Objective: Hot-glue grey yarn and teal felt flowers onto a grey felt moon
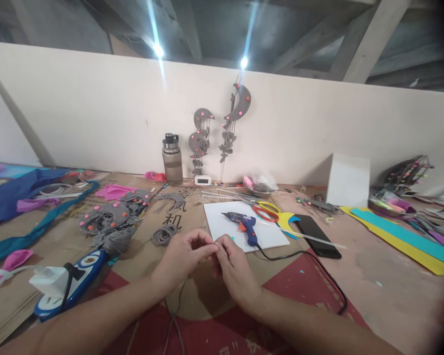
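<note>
My left hand [185, 257] and my right hand [235, 266] meet above the cardboard, fingertips pinched together. What they pinch is too small to make out. A loose grey cord [176, 308] runs below my left hand, and a coil of grey cord [164, 235] lies just beyond it. Past my right hand, a blue glue gun [248, 228] rests on a white board [214, 217], its black cable curving to the right. Scissors with yellow and red handles [266, 213] lie behind the glue gun.
At left are grey felt moons with pom-poms [103, 219] and a blue power strip [85, 276] with a white plug. A bottle [172, 160] stands at the back; moon hangings [240, 106] hang on the wall. A black phone [317, 236] and yellow-blue felt strips [403, 239] lie right.
</note>
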The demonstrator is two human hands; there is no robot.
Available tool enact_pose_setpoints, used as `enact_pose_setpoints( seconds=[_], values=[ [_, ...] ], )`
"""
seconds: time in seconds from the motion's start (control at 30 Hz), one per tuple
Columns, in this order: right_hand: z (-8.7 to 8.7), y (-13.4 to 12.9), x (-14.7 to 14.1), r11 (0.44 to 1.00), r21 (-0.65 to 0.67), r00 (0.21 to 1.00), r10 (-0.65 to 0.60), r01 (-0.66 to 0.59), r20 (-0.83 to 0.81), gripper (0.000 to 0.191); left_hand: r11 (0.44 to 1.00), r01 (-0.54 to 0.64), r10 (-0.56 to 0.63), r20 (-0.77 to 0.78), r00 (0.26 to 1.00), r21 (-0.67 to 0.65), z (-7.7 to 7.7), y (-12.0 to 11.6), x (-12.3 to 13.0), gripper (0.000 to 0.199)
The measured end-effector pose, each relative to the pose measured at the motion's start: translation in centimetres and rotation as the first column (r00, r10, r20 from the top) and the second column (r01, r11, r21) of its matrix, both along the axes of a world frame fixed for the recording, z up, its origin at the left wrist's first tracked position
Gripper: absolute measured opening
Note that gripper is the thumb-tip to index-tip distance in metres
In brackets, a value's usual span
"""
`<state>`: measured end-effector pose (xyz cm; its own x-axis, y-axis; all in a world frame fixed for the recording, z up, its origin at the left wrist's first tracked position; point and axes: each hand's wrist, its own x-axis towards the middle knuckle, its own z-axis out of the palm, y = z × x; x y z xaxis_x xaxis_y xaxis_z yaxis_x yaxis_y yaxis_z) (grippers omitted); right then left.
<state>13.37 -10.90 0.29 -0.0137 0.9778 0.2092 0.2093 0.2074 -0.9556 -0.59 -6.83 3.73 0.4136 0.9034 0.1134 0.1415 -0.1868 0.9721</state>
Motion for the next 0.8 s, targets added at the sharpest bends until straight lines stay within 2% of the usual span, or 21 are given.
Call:
enact_pose_setpoints(
  seconds=[0.17,0.43,0.53,0.67,0.8],
  values=[
    [-0.3,-0.2,-0.1,0.998,0.053,0.999,-0.014,0.016,-0.035,0.028,1.0,-0.001,0.002,0.038,0.999,-0.01,-0.3,-0.1,0.2,0.019],
    [-0.1,-0.6,-0.5,0.989,0.141,0.998,0.049,-0.043,-0.044,0.034,0.999,0.042,-0.042,0.068,0.997,0.004,-0.5,-0.8,0.8,0.018],
    [0.3,-0.8,-0.7,0.995,0.057,0.984,0.089,-0.081,-0.152,0.034,0.997,0.073,-0.066,0.146,0.987,-0.039,-0.4,-1.3,0.8,0.023],
    [1.0,-0.4,-0.4,0.993,-0.09,0.957,0.053,-0.082,-0.287,0.04,0.972,0.207,-0.155,0.36,0.92,-0.111,-0.4,-1.4,0.6,0.031],
    [1.7,0.3,0.2,0.995,-0.047,0.954,0.075,-0.092,-0.289,0.033,0.974,0.182,-0.106,0.437,0.893,-0.136,-0.4,-0.4,0.2,0.026]
  ],
)
